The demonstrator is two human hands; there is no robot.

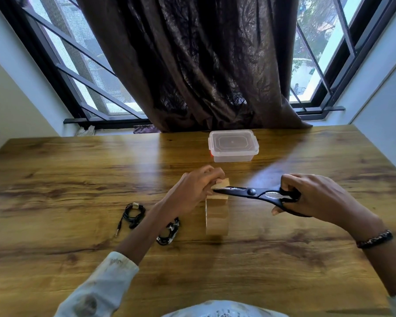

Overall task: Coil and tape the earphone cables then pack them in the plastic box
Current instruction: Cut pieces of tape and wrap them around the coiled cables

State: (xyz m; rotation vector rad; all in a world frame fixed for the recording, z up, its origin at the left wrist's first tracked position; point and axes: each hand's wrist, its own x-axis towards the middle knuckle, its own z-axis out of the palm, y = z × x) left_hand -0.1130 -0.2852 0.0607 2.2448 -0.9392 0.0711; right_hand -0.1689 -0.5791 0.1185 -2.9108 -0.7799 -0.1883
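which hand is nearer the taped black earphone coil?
Left. The left hand is just right of and beyond the coil; the right hand, holding scissors, is far to its right.

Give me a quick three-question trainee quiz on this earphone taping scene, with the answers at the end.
1. True or false: the lid is on the clear plastic box.
2. Which of the hands holds the black scissors?
3. Multiple choice: the black coiled earphone cable with a tape band lies A) inside the box, B) on the wooden table, C) in a hand.

Key: 1 true. 2 the right hand; the left hand pinches the brown tape strip. 3 B.
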